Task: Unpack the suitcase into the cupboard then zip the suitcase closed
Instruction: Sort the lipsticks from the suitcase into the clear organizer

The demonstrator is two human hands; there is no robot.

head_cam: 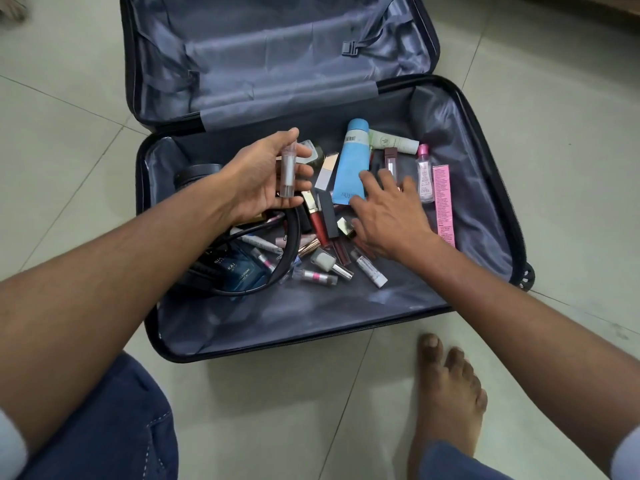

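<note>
A dark suitcase (162,306) lies open on the tiled floor, grey lining showing in both halves. Its near half holds several cosmetics: a blue tube (351,161), a red lip gloss (317,220), a pink box (444,202), a clear pink-capped bottle (425,174) and a dark blue cologne box (239,268). My left hand (266,178) is palm-up above the pile, fingers curled around a clear and silver lipstick tube (288,171). My right hand (388,213) is spread palm-down over the items beside the blue tube, holding nothing that I can see.
The upper lid half (277,57) is bare apart from loose straps and a buckle (350,48). A black jar (195,174) and a black curved handle (294,237) lie at the left of the pile. My bare foot (446,389) and denim knee (114,420) rest before the case.
</note>
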